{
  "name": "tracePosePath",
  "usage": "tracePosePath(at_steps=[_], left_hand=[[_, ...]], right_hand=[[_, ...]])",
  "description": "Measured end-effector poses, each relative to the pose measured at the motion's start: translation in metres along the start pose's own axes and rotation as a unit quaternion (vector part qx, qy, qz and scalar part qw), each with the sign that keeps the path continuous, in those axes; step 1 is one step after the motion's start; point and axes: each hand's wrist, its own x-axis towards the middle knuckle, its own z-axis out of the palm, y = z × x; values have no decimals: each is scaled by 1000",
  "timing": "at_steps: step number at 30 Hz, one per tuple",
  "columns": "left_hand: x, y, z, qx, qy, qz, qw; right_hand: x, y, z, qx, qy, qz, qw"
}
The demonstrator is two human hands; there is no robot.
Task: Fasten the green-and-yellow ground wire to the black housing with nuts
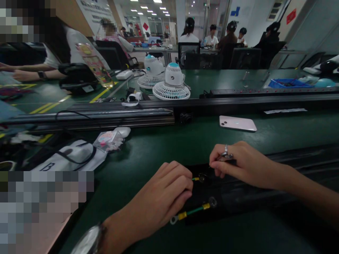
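My left hand (169,194) is closed, its fingers curled on a short green ground wire (195,179) whose ring terminal sticks out to the right. Below it lies a second green ground wire (197,210) with yellow sleeves and a ring terminal at each end, on a black sheet or bag (201,221). To the right, my right hand (238,162) is closed in a pinch above the black surface. A small dark metal piece (225,157) shows between its thumb and fingers; its kind I cannot make out. The fingertips of the two hands are apart.
A pink phone (237,123) lies on the green table beyond my right hand. Metal bars (148,114) run across behind, with two white fans (172,83) further back. A white pouch (71,155) and a pixelated area are at left. Several people sit around the room.
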Motion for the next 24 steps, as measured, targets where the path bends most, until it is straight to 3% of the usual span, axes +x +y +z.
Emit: tracePosePath(at_steps=[6, 24], left_hand=[[0, 0, 2, 20, 8, 3, 1000], [2, -1, 4, 12, 13, 0, 1000]], right_hand=[[-2, 1, 4, -4, 18, 1, 1000], [-3, -1, -6, 41, -31, 15, 999]])
